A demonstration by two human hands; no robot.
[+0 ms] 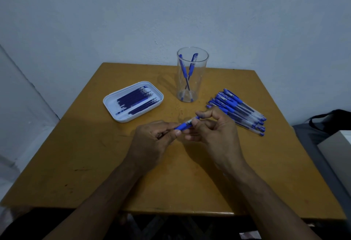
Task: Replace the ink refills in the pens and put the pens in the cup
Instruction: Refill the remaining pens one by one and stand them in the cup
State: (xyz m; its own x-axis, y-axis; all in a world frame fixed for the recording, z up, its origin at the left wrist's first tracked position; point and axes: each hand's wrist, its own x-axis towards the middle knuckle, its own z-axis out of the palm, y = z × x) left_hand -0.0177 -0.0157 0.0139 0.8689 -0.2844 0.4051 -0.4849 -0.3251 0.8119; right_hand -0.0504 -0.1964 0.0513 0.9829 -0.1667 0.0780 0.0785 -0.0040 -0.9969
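Gripping one pen (185, 125) over the middle of the surface (95, 163), the left hand (152, 141) pinches its blue grip end and the right hand (214, 127) curls round the barrel — a slipped twist could drop parts off the near edge; the cup (192, 80) stands by the far edge.

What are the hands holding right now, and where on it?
One pen, held by both hands: the left hand pinches the blue grip end, the right hand holds the barrel toward the cap end.
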